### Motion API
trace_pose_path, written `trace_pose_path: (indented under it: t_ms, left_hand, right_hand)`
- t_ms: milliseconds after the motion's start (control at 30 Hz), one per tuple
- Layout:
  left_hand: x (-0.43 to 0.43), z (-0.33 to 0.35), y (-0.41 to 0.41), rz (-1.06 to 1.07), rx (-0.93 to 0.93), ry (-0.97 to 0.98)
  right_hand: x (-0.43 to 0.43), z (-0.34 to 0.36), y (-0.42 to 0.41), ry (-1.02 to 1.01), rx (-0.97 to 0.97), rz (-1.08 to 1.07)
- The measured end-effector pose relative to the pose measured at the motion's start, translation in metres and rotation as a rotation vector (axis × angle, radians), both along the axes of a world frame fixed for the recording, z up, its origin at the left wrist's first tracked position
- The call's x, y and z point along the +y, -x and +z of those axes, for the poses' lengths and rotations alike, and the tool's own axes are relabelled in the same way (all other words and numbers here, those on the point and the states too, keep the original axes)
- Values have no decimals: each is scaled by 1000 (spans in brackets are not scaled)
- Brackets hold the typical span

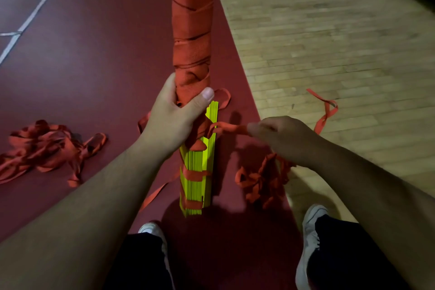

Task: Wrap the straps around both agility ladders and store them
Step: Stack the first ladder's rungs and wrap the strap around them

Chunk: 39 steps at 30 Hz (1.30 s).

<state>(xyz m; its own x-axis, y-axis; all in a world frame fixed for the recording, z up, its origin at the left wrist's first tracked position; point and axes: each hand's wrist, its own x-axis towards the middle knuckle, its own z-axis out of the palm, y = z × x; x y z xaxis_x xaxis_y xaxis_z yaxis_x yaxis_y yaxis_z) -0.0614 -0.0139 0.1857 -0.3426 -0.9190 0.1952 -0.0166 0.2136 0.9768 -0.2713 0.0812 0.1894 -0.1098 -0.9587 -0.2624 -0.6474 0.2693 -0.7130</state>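
Head view: wrapping step in progress. Left hand (173,113) fingers curl round the upright ladder bundle (197,167), which is held between the shoes. Right hand (282,136) fingers pinch the strap (231,128) just beside it (upper part already bound). Next move: carry the strap round the bare yellow rungs, under tension.

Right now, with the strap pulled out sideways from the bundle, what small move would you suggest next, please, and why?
Probably carry the strap pinched in the right hand round the bundle, just below the left hand gripping it. The upper part looks tightly wound, while the yellow rungs below lie mostly bare, crossed by only a few bands.
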Motion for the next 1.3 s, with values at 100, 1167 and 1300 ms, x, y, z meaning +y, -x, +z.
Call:
trace_pose_path:
  t_ms: [100, 1167, 1300]
  left_hand:
    - [0, 1, -1, -19, -14, -15]
    - [-14, -8, -9, 220, -241, -75]
    - [-16, -10, -4, 215, -215, -171]
  right_hand:
    - [-1, 0, 2, 64, 50, -24]
    - [6, 7, -5, -157, -182, 66]
    - [3, 4, -4, -184, 92, 63]
